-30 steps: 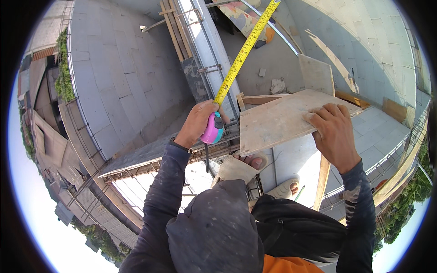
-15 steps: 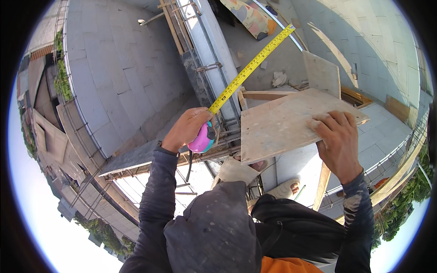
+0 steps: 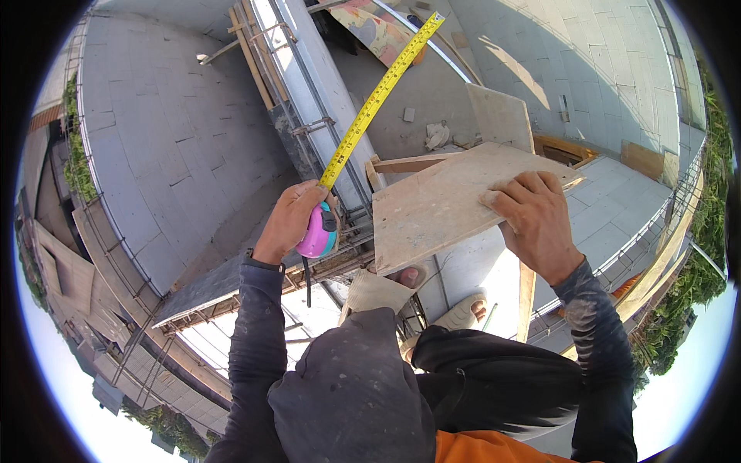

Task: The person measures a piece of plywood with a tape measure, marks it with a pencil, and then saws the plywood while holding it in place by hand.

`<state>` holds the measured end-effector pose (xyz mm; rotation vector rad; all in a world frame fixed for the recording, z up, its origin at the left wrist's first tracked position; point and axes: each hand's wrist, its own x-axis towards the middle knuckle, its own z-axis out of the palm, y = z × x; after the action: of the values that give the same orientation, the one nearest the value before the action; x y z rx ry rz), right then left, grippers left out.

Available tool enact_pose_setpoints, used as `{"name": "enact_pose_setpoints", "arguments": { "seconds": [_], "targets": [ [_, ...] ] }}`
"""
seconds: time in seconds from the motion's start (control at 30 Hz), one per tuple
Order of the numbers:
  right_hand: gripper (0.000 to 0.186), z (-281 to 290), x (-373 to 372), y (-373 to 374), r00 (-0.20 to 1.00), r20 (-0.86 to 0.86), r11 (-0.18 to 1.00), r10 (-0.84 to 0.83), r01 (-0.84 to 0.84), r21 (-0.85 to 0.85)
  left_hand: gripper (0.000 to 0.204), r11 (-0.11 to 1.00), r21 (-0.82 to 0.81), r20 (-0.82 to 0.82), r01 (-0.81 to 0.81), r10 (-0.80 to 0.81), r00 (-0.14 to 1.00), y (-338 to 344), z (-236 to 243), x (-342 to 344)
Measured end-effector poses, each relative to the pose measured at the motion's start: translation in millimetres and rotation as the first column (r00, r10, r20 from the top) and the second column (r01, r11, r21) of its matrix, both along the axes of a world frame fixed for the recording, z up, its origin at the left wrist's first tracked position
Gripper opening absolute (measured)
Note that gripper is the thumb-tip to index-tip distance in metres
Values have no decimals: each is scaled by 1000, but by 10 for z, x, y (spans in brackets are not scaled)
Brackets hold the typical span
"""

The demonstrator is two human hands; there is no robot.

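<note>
My left hand [image 3: 289, 222] is closed around a pink and teal tape measure [image 3: 315, 235]. Its yellow blade [image 3: 378, 96] is drawn out and slants up to the right, free at its far end, with a black strap hanging below the case. On the right, my right hand [image 3: 534, 222] grips the right edge of a pale plywood board [image 3: 455, 197], fingers on top and thumb at the near edge. The board lies flat to slightly tilted in front of my knees. A sandalled foot [image 3: 463, 312] shows below it.
A long concrete beam or column form with steel bars [image 3: 312, 85] runs away from me beside the tape. Another board [image 3: 500, 116] stands behind the plywood. Grey block walls [image 3: 162, 123] rise left and right. A timber brace [image 3: 526, 301] stands under my right hand. Bright openings lie below me.
The whole view has shifted, so hands and board sit further left. The tape blade points more steeply upward than before. Both hands keep their hold.
</note>
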<state>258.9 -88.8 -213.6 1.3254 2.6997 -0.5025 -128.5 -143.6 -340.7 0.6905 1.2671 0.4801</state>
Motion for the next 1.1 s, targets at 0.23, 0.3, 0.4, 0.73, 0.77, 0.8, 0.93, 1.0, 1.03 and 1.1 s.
{"name": "enact_pose_setpoints", "arguments": {
  "seconds": [0.23, 0.3, 0.4, 0.73, 0.77, 0.8, 0.93, 1.0, 1.03, 1.1],
  "targets": [
    [29, -27, 68, -22, 1000, 7, 999, 30, -31, 35, 33, 992, 108, -2, -67, 67, 998, 113, 164, 65],
    [28, -20, 58, -9, 999, 14, 998, 50, -51, 36, 32, 978, 170, 13, -121, 120, 993, 126, 182, 52],
    [37, 73, 34, -4, 997, 21, 998, 69, -69, -14, 32, 953, 216, 15, -214, 215, 976, 114, 227, 14],
    [61, 1156, 341, -899, 989, 47, 975, 139, -145, 170, 32, 936, 245, 101, -252, 234, 967, -213, 674, 5],
    [66, 1192, 420, -1048, 990, 60, 975, 129, -138, 174, 33, 942, 256, 90, -217, 200, 976, -232, 692, 47],
    [66, 1195, 503, -1199, 990, 54, 963, 133, -142, 228, 33, 947, 237, 108, -216, 195, 975, -254, 700, 106],
    [67, 900, 834, -1771, 994, 48, 955, 93, -103, 279, 34, 981, 88, 189, -174, 155, 970, -428, 626, 397],
    [68, 664, 957, -2072, 997, 25, 962, 75, -79, 262, 34, 986, 50, 189, -158, 146, 971, -558, 489, 579],
    [69, 540, 990, -2235, 997, 22, 972, 68, -71, 226, 35, 988, 44, 189, -146, 136, 973, -638, 415, 643],
    [70, 275, 980, -2556, 1000, 1, 981, -9, 9, 194, 35, 995, 63, 53, -83, 79, 995, -795, 252, 735]
  ]
}}
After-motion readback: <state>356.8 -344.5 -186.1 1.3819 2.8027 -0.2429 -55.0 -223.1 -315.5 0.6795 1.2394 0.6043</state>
